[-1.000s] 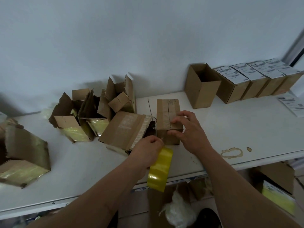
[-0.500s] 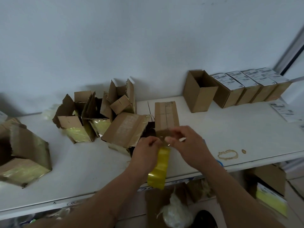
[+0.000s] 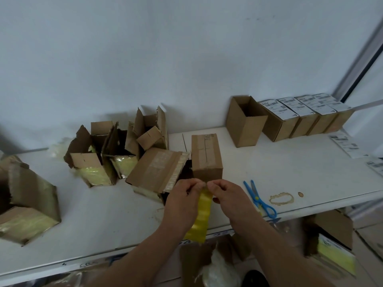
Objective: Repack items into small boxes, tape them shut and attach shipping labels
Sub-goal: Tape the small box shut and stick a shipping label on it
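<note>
A closed small cardboard box (image 3: 206, 156) with clear tape along its top seam stands mid-table. Just in front of it my left hand (image 3: 182, 201) grips a yellow tape roll (image 3: 200, 216), seen edge-on. My right hand (image 3: 230, 198) pinches at the top of the roll beside my left fingertips. An open empty small box (image 3: 245, 121) stands at the back right. Beside it runs a row of several sealed boxes with white shipping labels (image 3: 300, 117). Loose label sheets (image 3: 348, 145) lie at the far right.
Torn, opened cartons (image 3: 116, 150) with yellow packing crowd the table's left half, and another (image 3: 27, 199) sits at the far left. Blue scissors (image 3: 259, 198) lie right of my right hand near the table's front edge (image 3: 310, 206). More boxes sit on the floor below.
My right hand has left the taped box and come to the tape roll, where it now pinches the top. The blue scissors it hid are uncovered. The view has tilted.
</note>
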Tool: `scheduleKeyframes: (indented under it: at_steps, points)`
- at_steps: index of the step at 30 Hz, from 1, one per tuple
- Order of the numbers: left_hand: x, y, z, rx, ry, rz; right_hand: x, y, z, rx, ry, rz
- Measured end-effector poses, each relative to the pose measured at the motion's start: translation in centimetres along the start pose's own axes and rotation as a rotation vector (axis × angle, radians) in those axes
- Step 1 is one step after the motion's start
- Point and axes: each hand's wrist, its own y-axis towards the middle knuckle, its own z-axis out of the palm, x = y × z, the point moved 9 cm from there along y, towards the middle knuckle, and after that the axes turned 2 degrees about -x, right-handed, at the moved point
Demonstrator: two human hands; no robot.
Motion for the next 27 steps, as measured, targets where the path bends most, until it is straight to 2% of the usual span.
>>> scheduleKeyframes:
  at_steps: [5, 10, 22, 27]
  points:
    - [0.1, -0.4, -0.7, -0.132, -0.027, 0.057, -0.6, 0.2, 0.2, -0.026, 0.171, 0.08]
    - [-1.3, -0.4, 0.0, -0.091, 0.115, 0.273, -0.9, 0.4, 0.3, -0.01, 0.184, 0.08]
    - [-0.5, 0.5, 0.7, -0.035, 0.172, 0.173, -0.7, 0.2, -0.4, -0.013, 0.123, 0.005]
    - [-0.4, 0.8, 0.8, -0.019, 0.182, 0.122, -0.1, 0.0, -0.6, -0.025, 0.019, -0.11]
